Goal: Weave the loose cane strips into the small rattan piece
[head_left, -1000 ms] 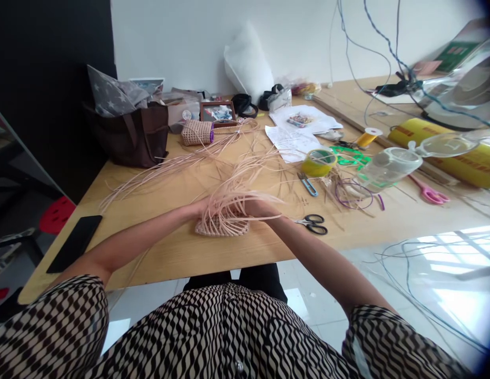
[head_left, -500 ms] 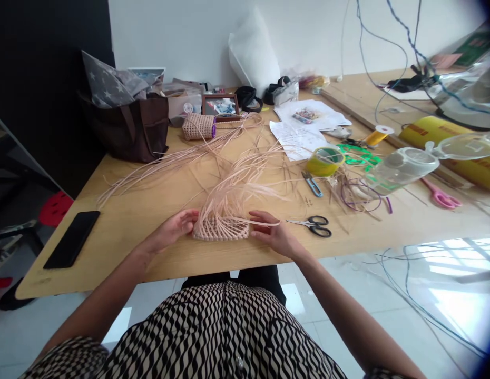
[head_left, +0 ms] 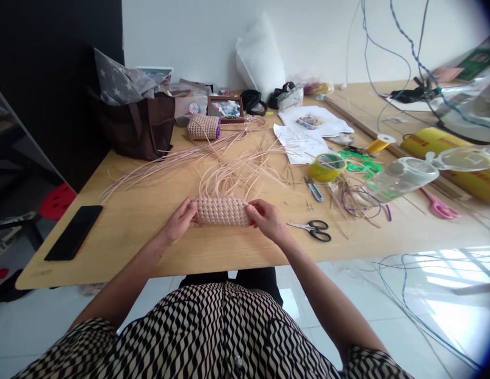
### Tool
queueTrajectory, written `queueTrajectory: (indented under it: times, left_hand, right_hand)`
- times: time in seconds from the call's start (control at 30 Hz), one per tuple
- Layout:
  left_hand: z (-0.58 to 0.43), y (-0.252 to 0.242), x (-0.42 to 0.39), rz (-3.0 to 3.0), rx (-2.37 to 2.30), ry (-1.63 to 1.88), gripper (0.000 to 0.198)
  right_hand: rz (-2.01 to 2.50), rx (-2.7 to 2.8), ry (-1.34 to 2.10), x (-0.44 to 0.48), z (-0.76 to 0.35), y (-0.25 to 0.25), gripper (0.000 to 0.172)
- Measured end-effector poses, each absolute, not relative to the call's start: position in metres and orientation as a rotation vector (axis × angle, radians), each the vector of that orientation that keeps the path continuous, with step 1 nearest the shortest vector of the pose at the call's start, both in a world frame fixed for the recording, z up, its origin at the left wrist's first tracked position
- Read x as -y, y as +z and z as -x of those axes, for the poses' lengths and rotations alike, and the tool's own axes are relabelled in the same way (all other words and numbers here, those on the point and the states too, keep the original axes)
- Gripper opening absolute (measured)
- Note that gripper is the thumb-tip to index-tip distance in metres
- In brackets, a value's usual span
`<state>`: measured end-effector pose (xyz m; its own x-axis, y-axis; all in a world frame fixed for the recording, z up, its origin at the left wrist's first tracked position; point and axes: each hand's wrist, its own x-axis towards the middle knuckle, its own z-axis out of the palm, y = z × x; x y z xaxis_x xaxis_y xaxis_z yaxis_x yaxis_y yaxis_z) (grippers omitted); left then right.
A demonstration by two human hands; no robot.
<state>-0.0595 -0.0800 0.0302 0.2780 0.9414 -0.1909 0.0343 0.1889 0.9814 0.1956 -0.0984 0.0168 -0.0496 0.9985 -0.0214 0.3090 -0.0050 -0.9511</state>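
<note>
A pale pink woven piece (head_left: 223,211) lies between my hands near the front of the table, its knobbly woven face turned up toward me. Long loose strands (head_left: 239,176) fan out from its far side across the tabletop. My left hand (head_left: 180,218) grips the left end, thumb on top. At the right end, my right hand (head_left: 266,218) pinches the edge between thumb and fingers. Small black-handled scissors (head_left: 314,229) rest just right of my right hand. Farther back stands a similar woven piece (head_left: 203,127) with a purple edge.
A black phone (head_left: 74,232) lies at the table's left edge. To the right are blue thread snips (head_left: 314,189), a yellow tape roll (head_left: 327,167), a clear bottle (head_left: 407,176) and pink scissors (head_left: 442,208). A dark bag (head_left: 140,126) and papers (head_left: 298,142) stand or lie toward the back.
The woven piece has been tipped over, so its woven face shows and the strands now point away. Both hands have closed on its ends; earlier they were loosely beside it.
</note>
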Motion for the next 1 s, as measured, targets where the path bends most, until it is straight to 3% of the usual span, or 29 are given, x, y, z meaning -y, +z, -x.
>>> queueTrajectory:
  times: [0.2,0.3,0.57,0.83,1.0]
  left_hand:
    - [0.047,0.037,0.074,-1.136,-1.113,0.900,0.040]
    - [0.042,0.042,0.069,-1.187,-1.238,0.922,0.044]
    - [0.032,0.057,0.058,-1.130,-1.363,0.946,0.046]
    - [0.034,0.065,0.044,-0.708,-1.105,0.745,0.032]
    - [0.035,0.075,0.042,-0.598,-1.090,0.733,0.027]
  right_hand:
    - [1.463,1.360,1.112,0.086,-0.190,0.028,0.047]
    - [1.389,1.283,1.216,0.084,-0.189,0.032,0.047]
    - [1.246,1.077,1.490,0.085,-0.188,0.042,0.038]
    - [1.174,0.545,1.728,0.069,-0.182,0.048,0.020]
    - [1.165,0.404,1.848,0.065,-0.184,0.051,0.019]
